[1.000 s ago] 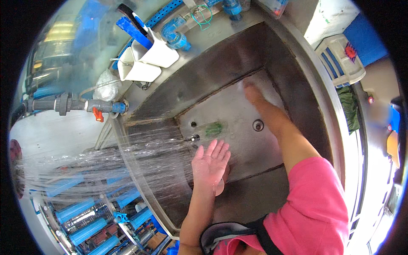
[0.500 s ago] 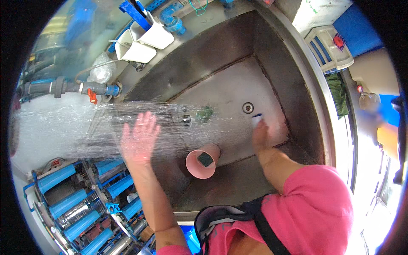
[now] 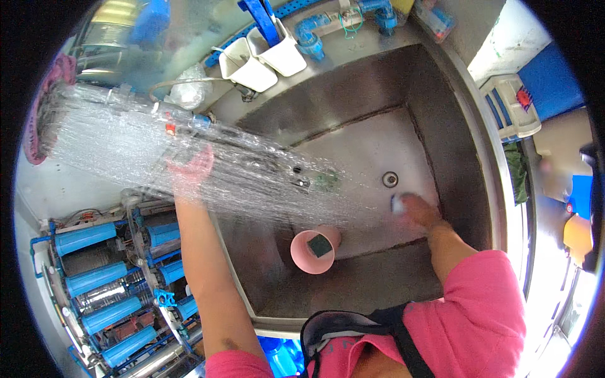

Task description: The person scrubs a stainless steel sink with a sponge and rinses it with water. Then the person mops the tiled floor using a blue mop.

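Observation:
My left hand (image 3: pixel 194 169) is raised inside a broad spray of water (image 3: pixel 252 170), its fingers spread and partly veiled by the streaks. Nothing shows in that hand. Low in the steel sink (image 3: pixel 353 135), my right hand (image 3: pixel 421 211) is closed around a small white-and-blue thing (image 3: pixel 397 204) at the sink floor; blur hides its kind. A pink cup (image 3: pixel 302 255) lies tipped in the near part of the sink, with a dark green scouring pad (image 3: pixel 320 246) in its mouth. Beyond my right hand is the round drain (image 3: pixel 391 179).
The spray comes from a round, pink-rimmed thing (image 3: pixel 44 113) at upper left. A pipe with an orange valve handle (image 3: pixel 171 126) runs there. White bins (image 3: pixel 249 66) stand on the far ledge beside blue pipes (image 3: pixel 310 44). Blue-capped filter housings (image 3: pixel 94 277) fill the lower left.
The view has shifted leftward, bringing the pink-rimmed thing into sight. The spray now slants down to the right. My right hand has moved slightly nearer with the white-and-blue thing.

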The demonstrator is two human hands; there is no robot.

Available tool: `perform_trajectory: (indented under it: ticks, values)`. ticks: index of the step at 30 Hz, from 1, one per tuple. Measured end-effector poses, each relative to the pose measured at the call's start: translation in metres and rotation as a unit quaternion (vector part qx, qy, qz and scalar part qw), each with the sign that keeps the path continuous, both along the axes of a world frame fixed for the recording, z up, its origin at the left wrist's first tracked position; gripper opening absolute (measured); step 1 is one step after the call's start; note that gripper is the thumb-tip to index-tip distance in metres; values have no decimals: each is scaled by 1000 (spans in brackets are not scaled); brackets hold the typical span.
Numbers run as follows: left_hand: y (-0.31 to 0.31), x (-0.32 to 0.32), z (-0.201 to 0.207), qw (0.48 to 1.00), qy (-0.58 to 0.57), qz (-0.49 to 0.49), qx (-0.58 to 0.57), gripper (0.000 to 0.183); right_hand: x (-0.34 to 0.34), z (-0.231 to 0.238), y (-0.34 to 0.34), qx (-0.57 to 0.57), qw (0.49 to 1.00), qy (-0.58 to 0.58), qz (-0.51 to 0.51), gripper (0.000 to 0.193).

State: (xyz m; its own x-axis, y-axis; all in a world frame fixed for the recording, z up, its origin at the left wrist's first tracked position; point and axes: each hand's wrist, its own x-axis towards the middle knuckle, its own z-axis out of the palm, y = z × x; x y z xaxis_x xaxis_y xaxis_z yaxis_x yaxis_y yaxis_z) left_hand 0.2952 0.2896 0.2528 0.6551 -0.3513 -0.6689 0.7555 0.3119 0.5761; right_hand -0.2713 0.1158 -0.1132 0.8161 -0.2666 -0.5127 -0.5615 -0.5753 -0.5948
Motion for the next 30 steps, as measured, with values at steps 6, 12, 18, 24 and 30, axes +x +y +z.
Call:
perform_trajectory:
  ticks: [6,12,18,24,30]
  values:
    - [-22,64,-18,994,-89,40,-39,93,119,-38,-124,-33,872,-192,-450,68]
    - [-29,108,6,986,-164,-37,-22,45,258,49,-174,480,305,-426,-703,41]
    - [-49,81,6,950,-287,22,124,22,368,187,-74,669,134,-285,-673,24]
    - [-54,48,9,879,-401,-5,258,27,280,261,-171,426,195,-482,-740,23]
    - [-37,-12,3,699,-591,-25,402,61,354,256,-102,509,194,-385,-745,27]
